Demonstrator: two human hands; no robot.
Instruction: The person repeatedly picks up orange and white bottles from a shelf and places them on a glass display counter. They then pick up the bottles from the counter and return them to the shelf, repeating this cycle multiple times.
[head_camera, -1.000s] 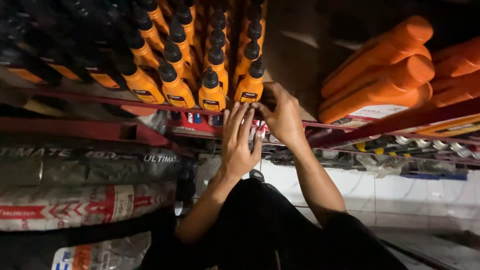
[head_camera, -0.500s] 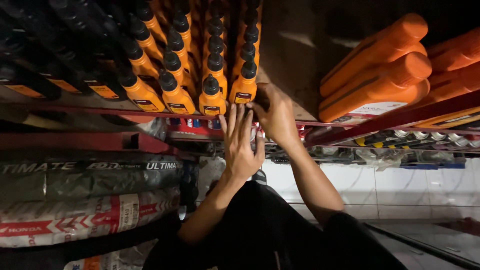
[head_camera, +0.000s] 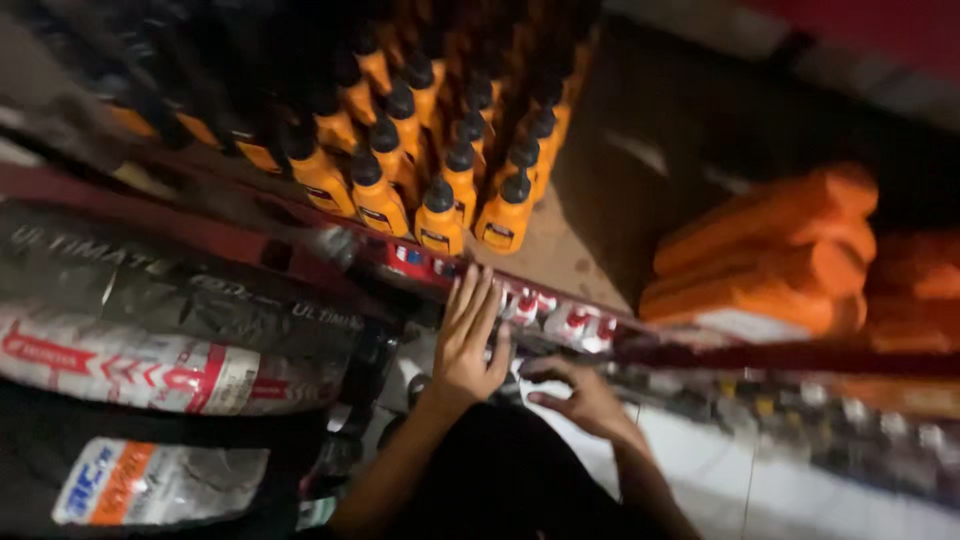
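Above the left hand (head_camera: 468, 340), rows of orange bottles with black caps (head_camera: 440, 215) stand on the shelf. A strip of small red-and-white packets (head_camera: 560, 320) hangs just right of its fingertips. Orange tubes (head_camera: 770, 250) lie stacked further right. Left of the hand, wrapped tyres carry a red-and-white label (head_camera: 140, 370) and an orange-blue one (head_camera: 130, 480).

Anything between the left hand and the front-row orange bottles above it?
Only the red shelf edge: the left hand lies with its fingertips on it, just below the front orange bottles. Nothing else visibly blocks. The right hand sits lower, apart.
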